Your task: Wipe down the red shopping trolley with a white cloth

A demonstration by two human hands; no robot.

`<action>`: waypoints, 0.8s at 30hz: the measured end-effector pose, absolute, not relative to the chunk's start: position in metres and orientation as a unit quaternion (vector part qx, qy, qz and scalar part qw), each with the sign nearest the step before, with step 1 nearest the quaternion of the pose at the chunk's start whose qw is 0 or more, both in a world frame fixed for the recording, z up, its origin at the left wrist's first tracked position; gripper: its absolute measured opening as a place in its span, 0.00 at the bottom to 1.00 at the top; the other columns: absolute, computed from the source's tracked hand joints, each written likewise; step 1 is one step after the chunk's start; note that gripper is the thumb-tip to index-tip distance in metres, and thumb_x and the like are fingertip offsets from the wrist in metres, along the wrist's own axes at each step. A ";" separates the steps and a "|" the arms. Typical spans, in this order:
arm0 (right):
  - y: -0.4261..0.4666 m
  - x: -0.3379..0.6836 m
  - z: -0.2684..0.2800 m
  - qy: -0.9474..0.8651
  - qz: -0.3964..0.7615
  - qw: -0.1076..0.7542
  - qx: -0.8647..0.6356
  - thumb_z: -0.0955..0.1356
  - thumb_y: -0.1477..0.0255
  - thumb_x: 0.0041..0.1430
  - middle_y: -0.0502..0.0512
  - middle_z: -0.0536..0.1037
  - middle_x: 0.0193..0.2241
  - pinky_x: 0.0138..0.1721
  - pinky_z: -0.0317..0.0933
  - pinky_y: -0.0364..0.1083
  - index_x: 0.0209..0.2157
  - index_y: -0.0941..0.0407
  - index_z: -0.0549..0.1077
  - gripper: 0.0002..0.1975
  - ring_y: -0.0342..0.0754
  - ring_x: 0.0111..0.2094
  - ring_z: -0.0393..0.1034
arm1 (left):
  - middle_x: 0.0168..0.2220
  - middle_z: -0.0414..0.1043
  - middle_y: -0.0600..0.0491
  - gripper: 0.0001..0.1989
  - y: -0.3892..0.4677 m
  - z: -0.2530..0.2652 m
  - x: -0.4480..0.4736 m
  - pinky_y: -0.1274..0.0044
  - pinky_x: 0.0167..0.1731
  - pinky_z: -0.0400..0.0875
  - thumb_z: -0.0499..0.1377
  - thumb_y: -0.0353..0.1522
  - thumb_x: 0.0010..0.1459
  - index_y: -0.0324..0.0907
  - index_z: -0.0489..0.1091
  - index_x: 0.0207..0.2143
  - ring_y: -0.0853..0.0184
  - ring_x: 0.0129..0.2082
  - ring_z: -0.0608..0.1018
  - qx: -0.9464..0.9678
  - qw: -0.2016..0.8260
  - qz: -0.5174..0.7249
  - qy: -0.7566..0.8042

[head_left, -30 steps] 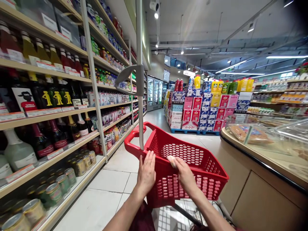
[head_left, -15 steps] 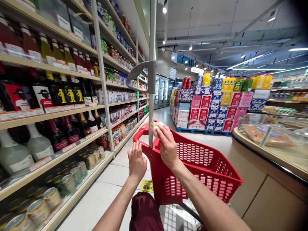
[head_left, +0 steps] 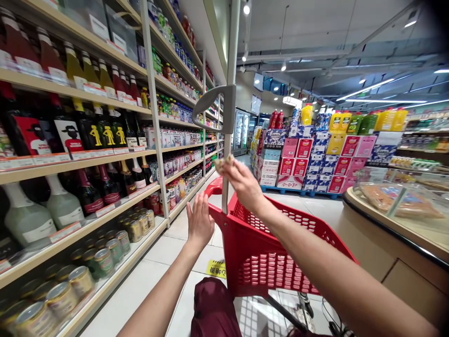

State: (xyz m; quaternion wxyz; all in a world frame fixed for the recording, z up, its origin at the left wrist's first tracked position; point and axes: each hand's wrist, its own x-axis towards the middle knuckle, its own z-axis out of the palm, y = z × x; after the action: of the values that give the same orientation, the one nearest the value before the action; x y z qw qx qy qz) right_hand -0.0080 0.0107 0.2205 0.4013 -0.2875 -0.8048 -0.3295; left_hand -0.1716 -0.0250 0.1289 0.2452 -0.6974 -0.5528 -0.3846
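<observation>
A red plastic shopping cart (head_left: 277, 274) stands before me, and a pale metal pole (head_left: 232, 51) rises from its near end. My right hand (head_left: 247, 187) pinches a crumpled whitish cloth (head_left: 225, 163) with darker spots against the pole. The cloth sits below a grey loop-shaped handle (head_left: 228, 108) fixed to the pole. My left hand (head_left: 200, 222) lies with outstretched fingers against the cart's red handle (head_left: 213, 186), its fingertips at the near edge. Whether the left thumb hooks under it is hidden.
Shelves (head_left: 115, 154) of bottles and cans line the left side. Stacked drink cartons (head_left: 305, 161) stand ahead on a blue pallet. A rounded counter (head_left: 379, 234) with packaged food is at the right. A yellow sticker (head_left: 216, 268) marks the tiled floor.
My right hand has slid the cloth up the pole, away from the cart's rim. My left hand stays at the cart's handle. The view has shifted slightly.
</observation>
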 end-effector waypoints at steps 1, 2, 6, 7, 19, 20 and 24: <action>0.013 -0.008 0.230 -0.793 -0.333 0.421 -0.289 0.54 0.81 0.58 0.52 0.57 0.57 0.60 0.42 0.55 0.55 0.56 0.57 0.23 0.49 0.61 0.36 | 0.59 0.49 0.40 0.32 -0.023 0.134 -0.172 0.58 0.56 0.42 0.47 0.22 0.46 0.34 0.47 0.57 0.58 0.60 0.49 -0.695 0.252 -0.388 -0.551; 0.013 -0.007 0.233 -0.786 -0.335 0.431 -0.290 0.54 0.81 0.58 0.51 0.57 0.57 0.60 0.42 0.55 0.56 0.56 0.57 0.23 0.49 0.61 0.35 | 0.59 0.49 0.41 0.33 -0.021 0.138 -0.173 0.59 0.56 0.42 0.47 0.22 0.46 0.34 0.46 0.57 0.59 0.60 0.49 -0.692 0.259 -0.391 -0.549; 0.001 -0.005 0.206 -0.827 -0.338 0.365 -0.263 0.56 0.82 0.56 0.53 0.58 0.56 0.60 0.42 0.54 0.56 0.58 0.57 0.24 0.49 0.61 0.34 | 0.60 0.48 0.43 0.36 -0.018 0.148 -0.177 0.61 0.57 0.39 0.48 0.22 0.46 0.37 0.41 0.59 0.61 0.61 0.46 -0.695 0.291 -0.393 -0.526; -0.001 -0.004 0.202 -0.837 -0.341 0.344 -0.254 0.56 0.82 0.56 0.54 0.59 0.56 0.60 0.42 0.54 0.55 0.58 0.58 0.24 0.50 0.61 0.34 | 0.60 0.47 0.43 0.37 -0.018 0.151 -0.178 0.61 0.57 0.39 0.48 0.22 0.46 0.37 0.40 0.59 0.62 0.61 0.46 -0.700 0.299 -0.390 -0.518; 0.007 0.006 0.227 -0.847 -0.375 0.305 -0.223 0.55 0.84 0.55 0.53 0.59 0.56 0.60 0.42 0.54 0.56 0.58 0.55 0.26 0.48 0.61 0.34 | 0.60 0.47 0.43 0.34 -0.016 0.187 -0.176 0.61 0.57 0.35 0.51 0.27 0.50 0.37 0.41 0.59 0.61 0.61 0.46 -0.702 0.324 -0.403 -0.489; 0.006 0.005 0.226 -0.852 -0.374 0.294 -0.220 0.55 0.84 0.54 0.53 0.59 0.56 0.60 0.42 0.54 0.56 0.58 0.55 0.26 0.48 0.61 0.35 | 0.60 0.48 0.43 0.34 -0.017 0.186 -0.176 0.61 0.57 0.35 0.51 0.27 0.51 0.37 0.41 0.59 0.61 0.61 0.46 -0.702 0.324 -0.403 -0.490; 0.013 -0.001 0.256 -0.806 -0.366 0.385 -0.261 0.54 0.85 0.54 0.50 0.55 0.58 0.60 0.38 0.57 0.57 0.55 0.54 0.29 0.48 0.61 0.32 | 0.60 0.45 0.42 0.34 -0.016 0.186 -0.176 0.60 0.57 0.34 0.52 0.29 0.52 0.38 0.39 0.59 0.61 0.61 0.45 -0.699 0.325 -0.402 -0.494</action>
State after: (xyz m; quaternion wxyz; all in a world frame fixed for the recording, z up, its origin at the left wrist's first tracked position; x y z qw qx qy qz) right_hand -0.0009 0.0132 0.2555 0.3847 -0.2612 -0.8063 -0.3657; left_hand -0.1759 -0.0157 0.1864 0.3250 -0.6993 -0.4935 -0.4023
